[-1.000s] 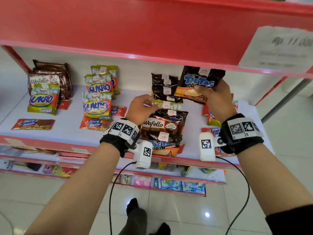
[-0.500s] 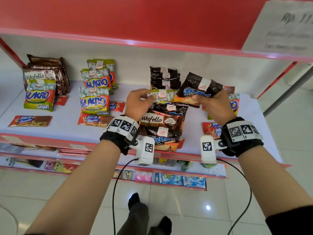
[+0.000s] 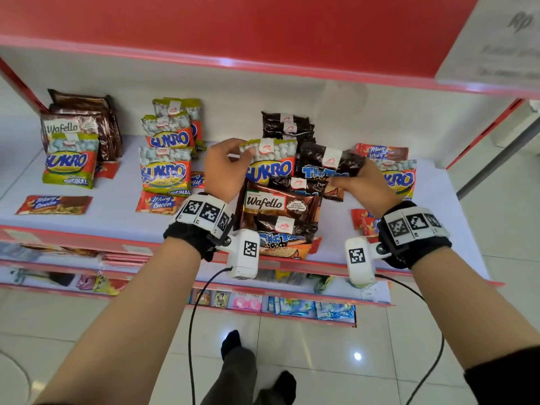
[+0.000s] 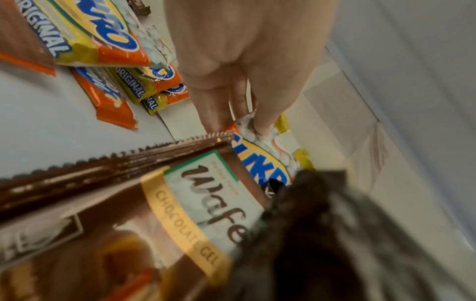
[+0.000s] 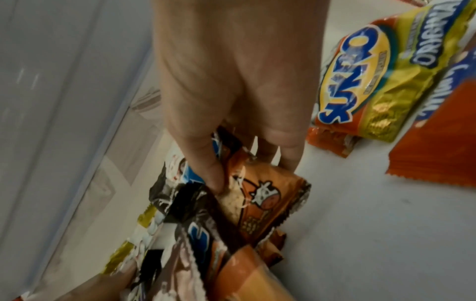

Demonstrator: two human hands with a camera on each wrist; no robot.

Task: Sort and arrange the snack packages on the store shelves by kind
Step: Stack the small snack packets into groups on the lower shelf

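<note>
bright even light, floor glare, wrist views blurry

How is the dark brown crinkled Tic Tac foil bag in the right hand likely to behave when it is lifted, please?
The dark brown Tic Tac foil bag probably flexes: it creases where the right hand pinches it. It looks light, since a fingertip pinch carries it. The glossy film may slip, so holding near the sealed edge seems safer.

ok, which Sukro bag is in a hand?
The middle Sukro bag, pinched at its top by the left hand; the other Sukro bags lie untouched on the shelf.
</note>
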